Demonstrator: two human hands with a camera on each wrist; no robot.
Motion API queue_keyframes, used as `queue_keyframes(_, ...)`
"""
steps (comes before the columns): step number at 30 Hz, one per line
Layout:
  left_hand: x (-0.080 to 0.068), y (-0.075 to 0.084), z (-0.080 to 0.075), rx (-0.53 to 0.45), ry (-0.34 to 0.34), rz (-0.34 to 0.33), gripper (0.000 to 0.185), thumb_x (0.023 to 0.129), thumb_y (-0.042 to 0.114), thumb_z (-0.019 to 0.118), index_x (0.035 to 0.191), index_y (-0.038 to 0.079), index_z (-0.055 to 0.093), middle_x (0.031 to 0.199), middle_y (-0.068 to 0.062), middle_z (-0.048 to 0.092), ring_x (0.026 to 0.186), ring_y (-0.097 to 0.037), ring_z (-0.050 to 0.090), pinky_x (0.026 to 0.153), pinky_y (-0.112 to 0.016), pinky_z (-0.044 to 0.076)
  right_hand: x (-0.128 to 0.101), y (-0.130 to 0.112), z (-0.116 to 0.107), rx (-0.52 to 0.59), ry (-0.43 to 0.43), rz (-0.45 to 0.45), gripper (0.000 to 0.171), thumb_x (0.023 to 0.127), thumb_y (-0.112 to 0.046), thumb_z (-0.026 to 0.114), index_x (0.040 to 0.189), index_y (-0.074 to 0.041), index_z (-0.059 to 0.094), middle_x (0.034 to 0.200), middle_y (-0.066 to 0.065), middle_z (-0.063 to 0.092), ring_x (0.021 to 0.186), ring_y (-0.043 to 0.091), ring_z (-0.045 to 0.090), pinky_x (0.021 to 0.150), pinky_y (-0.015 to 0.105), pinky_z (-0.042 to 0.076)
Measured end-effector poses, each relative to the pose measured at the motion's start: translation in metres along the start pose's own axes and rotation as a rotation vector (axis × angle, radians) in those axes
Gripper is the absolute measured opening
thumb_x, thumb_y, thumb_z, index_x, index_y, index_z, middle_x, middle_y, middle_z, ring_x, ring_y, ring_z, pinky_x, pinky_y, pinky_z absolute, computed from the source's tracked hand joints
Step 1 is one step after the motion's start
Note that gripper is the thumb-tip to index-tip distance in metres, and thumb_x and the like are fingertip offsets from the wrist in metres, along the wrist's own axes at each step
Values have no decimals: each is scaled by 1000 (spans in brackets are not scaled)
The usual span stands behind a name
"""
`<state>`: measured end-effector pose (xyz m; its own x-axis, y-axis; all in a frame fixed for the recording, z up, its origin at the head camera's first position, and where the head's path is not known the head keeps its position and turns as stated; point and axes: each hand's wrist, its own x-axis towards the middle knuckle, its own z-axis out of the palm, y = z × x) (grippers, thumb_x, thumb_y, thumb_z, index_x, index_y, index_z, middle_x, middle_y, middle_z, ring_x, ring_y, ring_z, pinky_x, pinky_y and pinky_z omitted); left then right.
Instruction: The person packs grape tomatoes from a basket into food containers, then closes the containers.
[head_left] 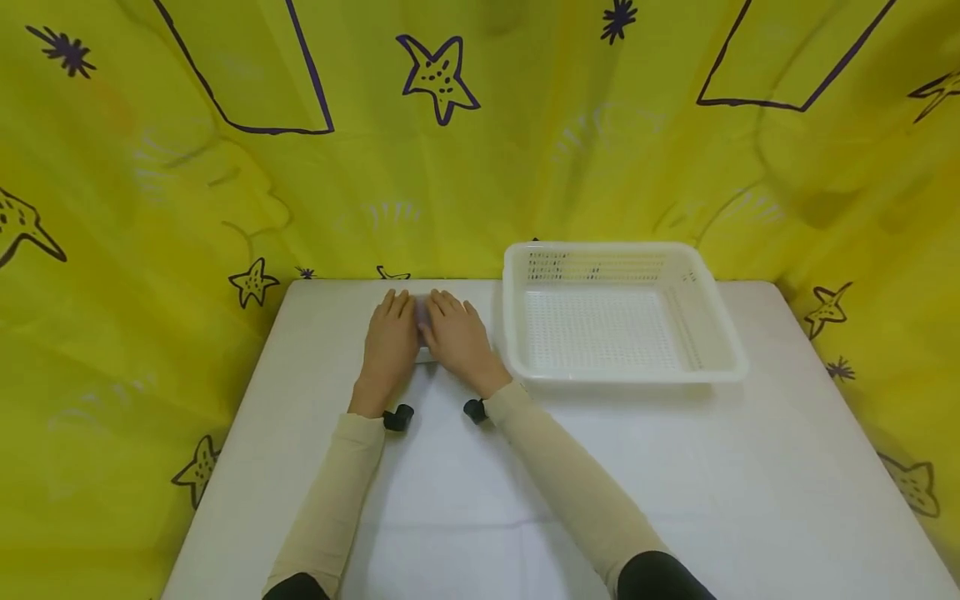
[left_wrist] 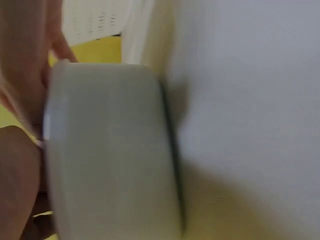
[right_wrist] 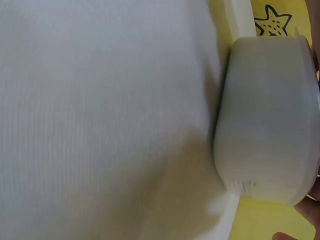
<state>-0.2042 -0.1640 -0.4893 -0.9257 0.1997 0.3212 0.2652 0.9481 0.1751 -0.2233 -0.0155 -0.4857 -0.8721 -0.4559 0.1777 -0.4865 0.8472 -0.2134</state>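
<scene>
A small whitish plastic container (head_left: pixel 425 355) with a greyish-purple top (head_left: pixel 422 317) stands at the back of the white table. My left hand (head_left: pixel 391 342) lies over its left side, fingers fairly straight and pointing away from me. On its right side rests my right hand (head_left: pixel 459 335), fingers extended forward and thumb towards the middle. Both wrist views show the container's smooth pale wall (left_wrist: pixel 110 150) upright on the cloth. Small dark print (right_wrist: pixel 243 187) marks one end of that wall. Most of the top is hidden under my hands.
To the right of my hands sits a white perforated plastic basket (head_left: pixel 626 377) on the white-covered table (head_left: pixel 465 500). A yellow curtain (head_left: pixel 480 183) with drawn stars hangs right behind the table's back edge and along both sides.
</scene>
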Motion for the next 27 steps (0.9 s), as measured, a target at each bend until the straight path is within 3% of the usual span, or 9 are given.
queue_keyframes(5,-7,0,-10,-18,-41,10,42,107,9,50,142,-12,54,151,-31,52,144,-49,48,122,-58,42,-5,3,-1,53,-38,-8,57,111,-42,42,157,-9,45,167,9,40,155,30,37,125,54,39)
queue_keyframes(11,-19,1,-7,-91,-125,-17,50,113,17,39,155,-11,39,166,-28,33,156,-47,29,126,-64,30,-13,6,9,145,-26,45,61,111,-46,39,162,-12,38,173,5,29,158,31,33,125,53,40)
queue_keyframes(16,-21,2,-2,-134,-112,-20,50,113,17,38,155,-10,38,167,-27,31,158,-46,25,127,-64,28,-20,9,20,230,-43,90,63,113,-50,31,167,-19,27,177,-3,15,159,32,30,123,56,40)
queue_keyframes(20,-20,1,2,-161,-97,-27,50,114,17,37,156,-10,37,167,-28,30,158,-45,23,130,-61,25,-19,9,22,247,-43,96,62,113,-48,31,167,-18,25,177,-3,13,159,32,30,121,58,43)
queue_keyframes(23,-19,-1,3,-212,-96,-68,51,113,17,37,156,-12,35,167,-32,24,158,-49,19,130,-61,23,-17,8,22,279,-52,106,63,113,-47,32,168,-16,23,178,0,10,157,34,32,117,58,47)
queue_keyframes(27,-14,-6,3,-470,-100,-226,55,113,15,33,160,-12,22,167,-37,10,157,-54,11,130,-65,19,-12,5,19,426,-46,147,67,113,-41,38,168,-10,16,176,15,11,155,38,35,118,57,46)
